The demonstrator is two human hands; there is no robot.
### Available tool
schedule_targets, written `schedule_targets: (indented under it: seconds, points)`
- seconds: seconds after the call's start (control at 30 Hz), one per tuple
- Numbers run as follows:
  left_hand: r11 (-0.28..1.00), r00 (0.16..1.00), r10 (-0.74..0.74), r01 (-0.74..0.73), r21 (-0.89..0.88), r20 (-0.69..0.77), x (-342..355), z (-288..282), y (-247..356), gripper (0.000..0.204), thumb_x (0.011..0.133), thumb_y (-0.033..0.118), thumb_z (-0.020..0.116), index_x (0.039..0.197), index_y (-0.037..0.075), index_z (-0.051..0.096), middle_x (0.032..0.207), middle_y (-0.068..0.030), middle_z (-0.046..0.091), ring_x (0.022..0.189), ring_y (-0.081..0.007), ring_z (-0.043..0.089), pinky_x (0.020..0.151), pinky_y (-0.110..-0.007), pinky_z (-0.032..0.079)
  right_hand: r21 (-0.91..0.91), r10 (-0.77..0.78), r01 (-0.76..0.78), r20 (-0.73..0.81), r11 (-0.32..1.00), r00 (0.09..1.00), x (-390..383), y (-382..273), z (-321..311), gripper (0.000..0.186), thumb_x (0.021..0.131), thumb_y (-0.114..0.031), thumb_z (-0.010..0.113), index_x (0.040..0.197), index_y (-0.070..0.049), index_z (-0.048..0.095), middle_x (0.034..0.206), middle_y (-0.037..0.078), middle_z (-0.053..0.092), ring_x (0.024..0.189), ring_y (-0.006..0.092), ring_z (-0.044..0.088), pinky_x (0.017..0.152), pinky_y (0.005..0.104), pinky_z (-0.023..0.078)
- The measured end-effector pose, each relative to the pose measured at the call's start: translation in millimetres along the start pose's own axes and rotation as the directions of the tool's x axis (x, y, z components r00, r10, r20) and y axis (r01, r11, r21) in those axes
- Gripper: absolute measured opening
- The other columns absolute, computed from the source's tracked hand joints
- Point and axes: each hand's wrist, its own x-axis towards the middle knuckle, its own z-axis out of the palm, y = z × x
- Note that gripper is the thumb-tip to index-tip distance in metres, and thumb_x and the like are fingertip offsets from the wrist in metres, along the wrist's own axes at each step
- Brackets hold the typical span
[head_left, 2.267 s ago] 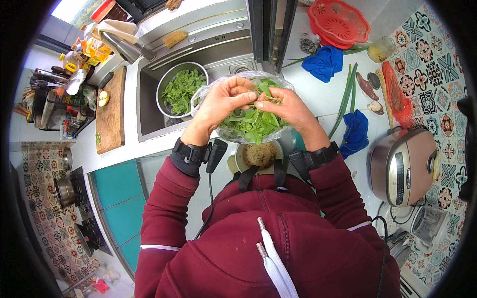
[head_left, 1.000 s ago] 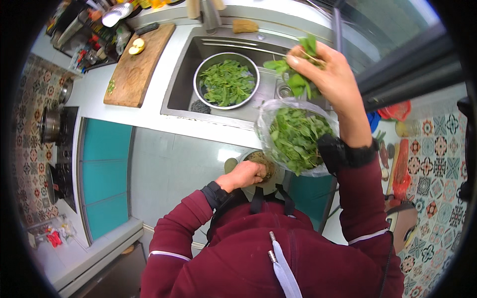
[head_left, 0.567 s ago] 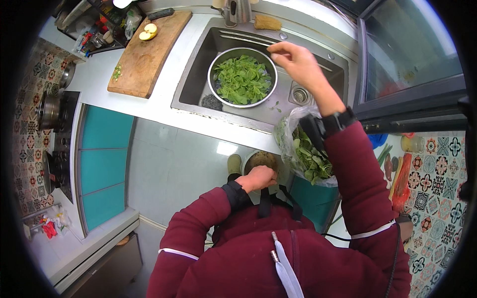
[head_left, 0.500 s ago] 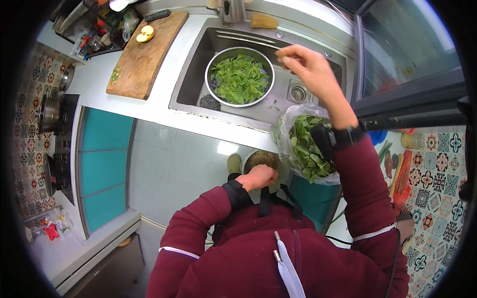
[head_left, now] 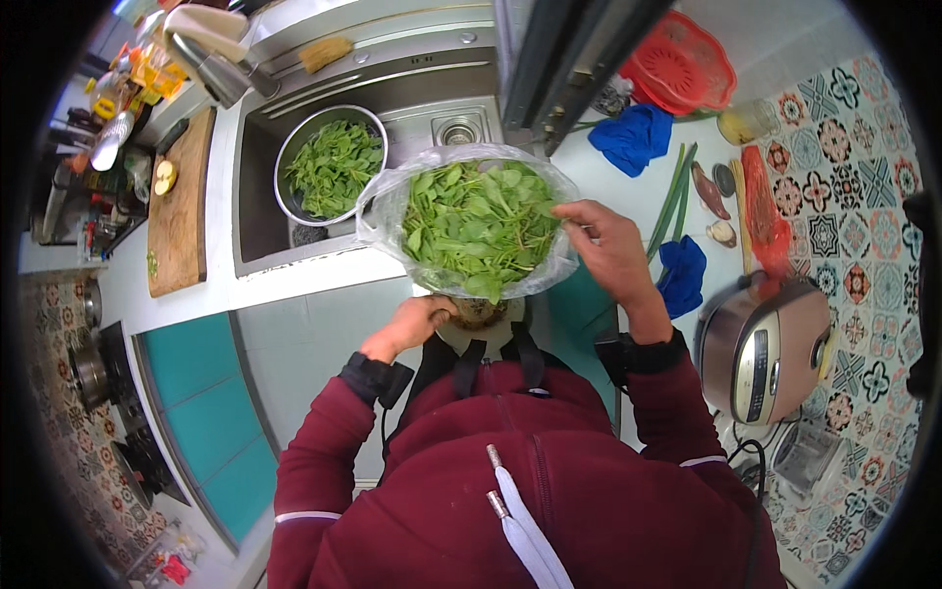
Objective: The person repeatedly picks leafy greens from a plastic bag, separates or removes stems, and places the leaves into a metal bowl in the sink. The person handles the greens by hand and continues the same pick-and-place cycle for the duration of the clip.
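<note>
Right hand (head_left: 610, 247) pinches the rim of the clear bag of greens (head_left: 469, 228) – its leaves lie just left – while left hand (head_left: 407, 327) grips beneath it.

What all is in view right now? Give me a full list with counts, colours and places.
plastic bag: 1, clear, full of green leaves, held over the counter edge
metal bowl: 1, silver, holds leaves, in the sink
sink: 1, steel, top centre
cutting board: 1, wooden, left of sink
cloths: 2, blue, right counter
basket: 1, red, top right
rice cooker: 1, brown and silver, right
left hand: under the bag
right hand: at the bag's right rim
</note>
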Motion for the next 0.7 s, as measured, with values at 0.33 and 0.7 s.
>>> schedule_targets:
  seconds: [0.33, 0.7]
  points:
    - [0.999, 0.974, 0.026, -0.030, -0.012, -0.224, -33, -72, 113, 0.016, 0.091, 0.019, 0.063, 0.093, 0.004, 0.067, 0.081, -0.0107, 0.066, 0.069, -0.0226, 0.065, 0.064, -0.034, 0.051, -0.342, -0.277, 0.282, 0.066, 0.896, 0.959, 3, 19, 26, 0.017, 0.083, -0.005, 0.059, 0.099, -0.008, 0.066, 0.092, 0.010, 0.066, 0.088, 0.0298, 0.063, 0.073, 0.0407, 0.052]
    - [0.788, 0.907, 0.353, -0.156, 0.596, -0.231, 105, -67, 160, 0.022, 0.076, 0.022, 0.073, 0.092, 0.008, 0.067, 0.098, -0.0124, 0.060, 0.094, -0.0327, 0.062, 0.080, -0.043, 0.051, -0.462, -0.178, 0.159, 0.003, 0.872, 0.984, 5, 27, 23, 0.013, 0.080, -0.009, 0.059, 0.091, -0.012, 0.065, 0.084, 0.008, 0.065, 0.079, 0.0308, 0.065, 0.065, 0.0432, 0.052]
